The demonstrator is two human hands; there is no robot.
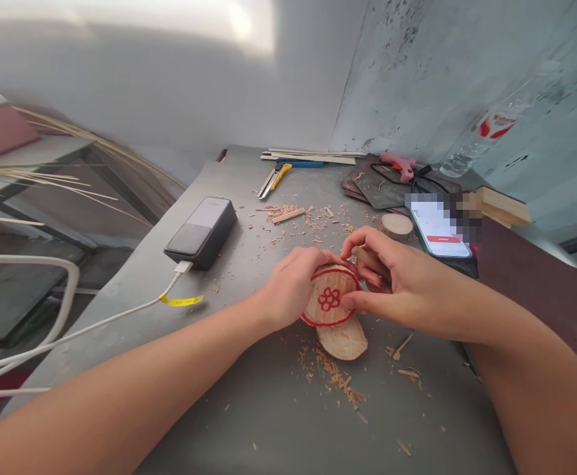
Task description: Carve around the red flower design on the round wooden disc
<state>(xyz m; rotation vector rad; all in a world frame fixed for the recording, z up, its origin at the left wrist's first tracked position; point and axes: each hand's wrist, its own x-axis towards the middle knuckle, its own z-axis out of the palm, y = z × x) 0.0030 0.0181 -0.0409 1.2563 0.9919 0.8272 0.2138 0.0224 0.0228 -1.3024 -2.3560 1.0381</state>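
Observation:
A round wood slice [319, 305] with a red rim and a red flower outline on its face is gripped along its left and far edge by my left hand [291, 284]. My right hand [392, 270] is closed at the slice's right side, its thumb against the face. Within its curled fingers shows a tan, wooden handle-like piece [372, 261]; its far end is hidden. Under the painted slice, a plain wood slice [344, 338] lies on the grey table [209, 402].
Wood shavings [340, 379] lie around the slices. A black power bank [202, 231] with a white cable sits left. Behind are a yellow utility knife [276, 179] and thin wood strips [313, 156]. A phone [437, 227], pink glue gun [400, 165] and bottle [484, 135] stand right.

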